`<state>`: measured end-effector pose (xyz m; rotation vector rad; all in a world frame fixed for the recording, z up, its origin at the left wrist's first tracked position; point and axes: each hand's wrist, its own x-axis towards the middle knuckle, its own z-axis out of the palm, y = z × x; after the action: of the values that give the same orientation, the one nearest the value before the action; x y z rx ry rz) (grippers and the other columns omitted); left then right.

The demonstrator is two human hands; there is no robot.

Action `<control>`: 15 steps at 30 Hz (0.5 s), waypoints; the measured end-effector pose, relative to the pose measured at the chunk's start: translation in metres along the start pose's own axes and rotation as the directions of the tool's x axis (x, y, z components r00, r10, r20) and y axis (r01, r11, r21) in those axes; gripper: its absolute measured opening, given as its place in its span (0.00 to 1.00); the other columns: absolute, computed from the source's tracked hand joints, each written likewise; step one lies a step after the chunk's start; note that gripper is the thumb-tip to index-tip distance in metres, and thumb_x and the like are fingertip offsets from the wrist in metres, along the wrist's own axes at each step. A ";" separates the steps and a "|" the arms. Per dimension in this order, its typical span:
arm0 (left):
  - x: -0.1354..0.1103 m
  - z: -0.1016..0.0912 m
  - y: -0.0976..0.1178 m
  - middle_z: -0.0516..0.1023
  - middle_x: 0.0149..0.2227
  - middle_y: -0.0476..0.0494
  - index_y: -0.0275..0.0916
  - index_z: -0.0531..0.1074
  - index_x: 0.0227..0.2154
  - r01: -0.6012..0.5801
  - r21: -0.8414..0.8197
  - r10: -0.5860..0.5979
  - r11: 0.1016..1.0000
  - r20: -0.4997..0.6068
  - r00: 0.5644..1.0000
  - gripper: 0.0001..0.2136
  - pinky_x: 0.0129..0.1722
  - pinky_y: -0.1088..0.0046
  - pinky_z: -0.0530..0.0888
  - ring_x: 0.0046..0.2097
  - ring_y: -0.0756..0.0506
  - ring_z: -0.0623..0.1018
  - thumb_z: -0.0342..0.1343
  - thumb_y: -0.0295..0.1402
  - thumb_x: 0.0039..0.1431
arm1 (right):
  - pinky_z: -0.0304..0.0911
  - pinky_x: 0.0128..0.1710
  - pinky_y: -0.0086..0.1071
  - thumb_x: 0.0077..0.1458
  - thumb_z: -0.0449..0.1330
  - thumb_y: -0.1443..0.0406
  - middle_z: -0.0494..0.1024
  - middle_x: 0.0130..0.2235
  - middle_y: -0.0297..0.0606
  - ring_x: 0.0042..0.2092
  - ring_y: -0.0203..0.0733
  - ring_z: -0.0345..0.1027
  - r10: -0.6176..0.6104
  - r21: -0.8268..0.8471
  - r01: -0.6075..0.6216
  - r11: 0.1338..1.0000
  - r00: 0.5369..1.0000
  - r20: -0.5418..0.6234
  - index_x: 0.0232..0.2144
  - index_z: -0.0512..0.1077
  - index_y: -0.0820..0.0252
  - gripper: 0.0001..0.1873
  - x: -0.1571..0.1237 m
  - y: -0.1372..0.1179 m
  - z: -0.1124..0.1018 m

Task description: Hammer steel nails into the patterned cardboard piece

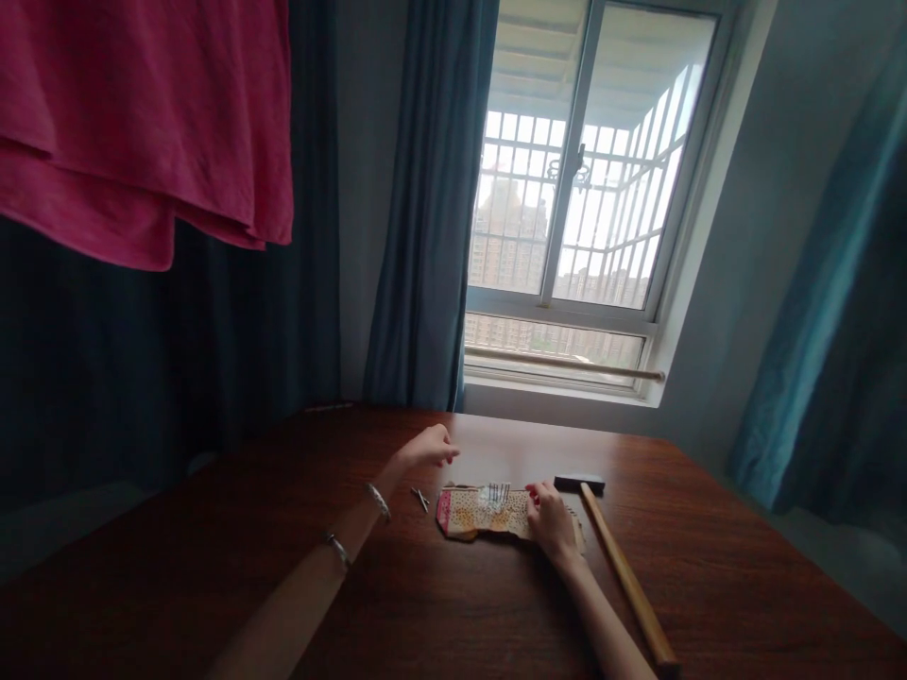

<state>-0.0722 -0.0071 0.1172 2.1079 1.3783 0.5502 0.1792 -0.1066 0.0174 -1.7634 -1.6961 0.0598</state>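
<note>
A flat, worn piece of cardboard (468, 508) full of small dark holes, pink at its left end, lies on the table. Several thin nails (500, 493) stand upright in a pale patch near its middle. My right hand (553, 519) rests on the cardboard's right part with bent fingers, gripping or pressing it. Raised beyond the left end, my left hand (429, 447) is closed, its fingers curled together; anything inside is too small to make out. A few loose nails (420, 499) lie left of the cardboard. To the right is a hammer (624, 571) with a wooden handle and black head.
The brown wooden table (397, 604) reaches toward a barred window (567, 189). Blue curtains (432, 236) hang at both sides. A pink cloth (162, 123) hangs at the upper left. Two bracelets (379, 501) circle my left forearm.
</note>
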 end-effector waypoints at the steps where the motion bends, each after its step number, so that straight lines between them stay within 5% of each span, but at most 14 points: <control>1: -0.007 -0.002 -0.007 0.71 0.16 0.44 0.32 0.72 0.15 0.060 0.111 -0.063 0.992 0.020 0.998 0.11 0.23 0.75 0.64 0.21 0.48 0.71 0.56 0.36 0.42 | 0.58 0.34 0.25 0.54 0.48 0.68 0.73 0.39 0.40 0.36 0.36 0.69 -0.003 -0.006 0.003 1.000 1.000 0.004 0.37 0.72 0.58 0.13 0.000 0.000 0.003; 3: -0.017 -0.002 -0.019 0.71 0.15 0.45 0.33 0.70 0.12 0.175 0.300 -0.205 0.938 0.074 0.976 0.09 0.23 0.74 0.65 0.21 0.47 0.71 0.58 0.34 0.37 | 0.58 0.33 0.25 0.53 0.49 0.68 0.73 0.38 0.38 0.36 0.36 0.68 -0.006 -0.017 0.006 1.000 1.000 0.006 0.36 0.72 0.57 0.12 -0.001 0.001 0.007; 6: -0.023 0.005 -0.033 0.71 0.15 0.45 0.34 0.69 0.10 0.241 0.372 -0.309 0.896 0.134 0.942 0.09 0.24 0.74 0.66 0.20 0.47 0.71 0.61 0.32 0.34 | 0.57 0.34 0.25 0.52 0.50 0.68 0.73 0.38 0.38 0.36 0.36 0.68 0.003 0.003 -0.003 1.000 1.000 -0.007 0.35 0.72 0.57 0.12 -0.001 0.005 0.012; 15: -0.023 0.016 -0.032 0.67 0.12 0.49 0.36 0.67 0.10 0.334 0.363 -0.355 0.870 -0.009 0.935 0.09 0.29 0.69 0.69 0.24 0.42 0.74 0.64 0.27 0.26 | 0.57 0.32 0.26 0.50 0.50 0.68 0.73 0.35 0.38 0.34 0.37 0.68 -0.011 0.036 0.012 0.999 1.000 -0.027 0.32 0.72 0.58 0.11 -0.002 0.008 0.013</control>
<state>-0.0932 -0.0214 0.0838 2.0499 1.8844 0.0899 0.1791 -0.1021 0.0024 -1.7207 -1.6755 0.0607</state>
